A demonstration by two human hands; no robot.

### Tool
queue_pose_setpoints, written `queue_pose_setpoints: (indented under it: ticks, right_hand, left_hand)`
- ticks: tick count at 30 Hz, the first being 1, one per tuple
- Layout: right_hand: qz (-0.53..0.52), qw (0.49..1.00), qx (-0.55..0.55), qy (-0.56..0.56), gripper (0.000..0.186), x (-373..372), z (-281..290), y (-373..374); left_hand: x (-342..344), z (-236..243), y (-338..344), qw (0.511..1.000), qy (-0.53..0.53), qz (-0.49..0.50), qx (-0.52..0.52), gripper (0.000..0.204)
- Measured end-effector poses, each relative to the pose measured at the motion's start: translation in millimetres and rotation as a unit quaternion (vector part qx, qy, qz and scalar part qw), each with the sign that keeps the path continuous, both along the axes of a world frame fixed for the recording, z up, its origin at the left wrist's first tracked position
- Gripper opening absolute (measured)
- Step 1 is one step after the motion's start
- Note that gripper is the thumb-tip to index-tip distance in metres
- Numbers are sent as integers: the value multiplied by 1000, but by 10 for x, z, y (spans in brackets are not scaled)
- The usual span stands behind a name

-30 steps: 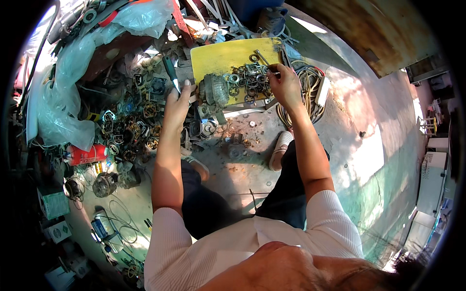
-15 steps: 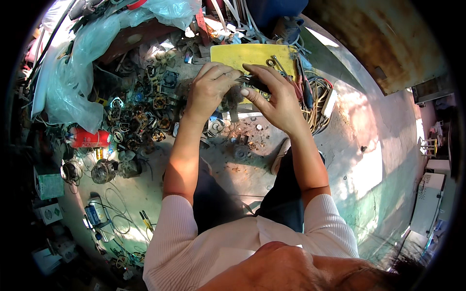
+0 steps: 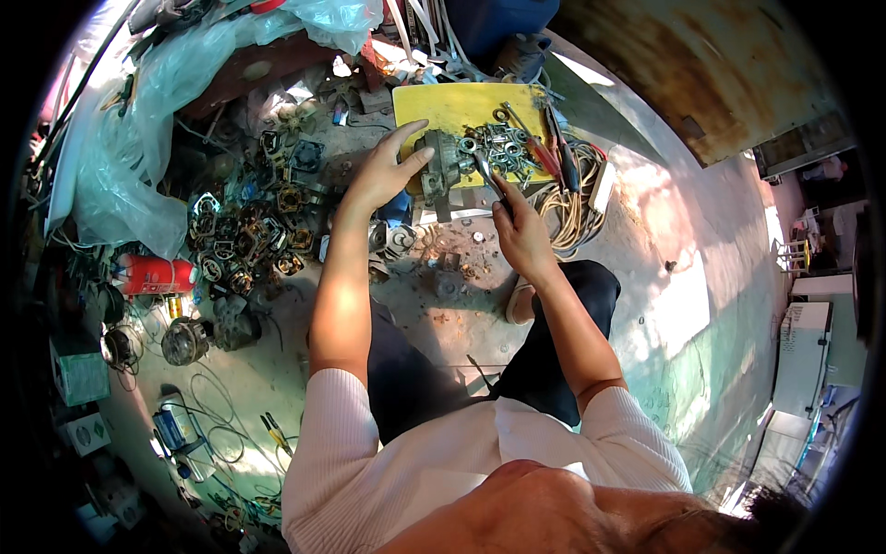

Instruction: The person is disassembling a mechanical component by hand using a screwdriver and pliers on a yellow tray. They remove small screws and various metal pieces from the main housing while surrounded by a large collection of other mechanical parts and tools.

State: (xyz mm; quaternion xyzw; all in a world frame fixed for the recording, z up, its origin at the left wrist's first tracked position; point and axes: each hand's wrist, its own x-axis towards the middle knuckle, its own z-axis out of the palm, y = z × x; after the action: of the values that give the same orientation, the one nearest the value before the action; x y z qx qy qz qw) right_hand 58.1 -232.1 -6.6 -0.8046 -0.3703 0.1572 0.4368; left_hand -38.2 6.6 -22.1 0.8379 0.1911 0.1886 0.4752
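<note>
A grey, ribbed metal motor sits at the front left of a yellow board. At its left end is my left hand, fingers stretched apart and thumb tip against or very near the casing. My right hand is closed around a slim metal hand tool; whether it is a wrench or pliers I cannot tell. The tool's shiny head is by the motor's right end. Right of the motor, a pile of nuts, bolts and small metal parts lies on the board.
Pliers with dark handles lie at the board's right edge, beside coiled tan cable. Stripped motor parts crowd the left floor near a red cylinder and clear plastic sheeting. A rusty panel stands far right.
My hands have moved apart: the right one drew back toward me with the tool, and the left opened out. The motor and the pile of hardware now show between them.
</note>
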Motion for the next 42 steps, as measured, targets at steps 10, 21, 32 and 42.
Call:
queue_pose_setpoints:
  ticks: [10, 21, 32, 42]
  right_hand:
    - [6, 1000, -31, -1, 47, -197, 85, 100]
    - [63, 920, -240, 304, 22, 436, 715, 651]
    - [51, 832, -401, 381, 10, 504, 879, 1122]
    - [65, 825, -468, 310, 6, 540, 854, 1306]
  left_hand:
    - [35, -148, 115, 989, 12, -113, -98, 80]
    - [141, -375, 95, 992, -2, -91, -82, 90]
    - [146, -339, 81, 971, -75, -122, -191, 78]
    - [130, -280, 71, 973, -23, -97, -208, 81]
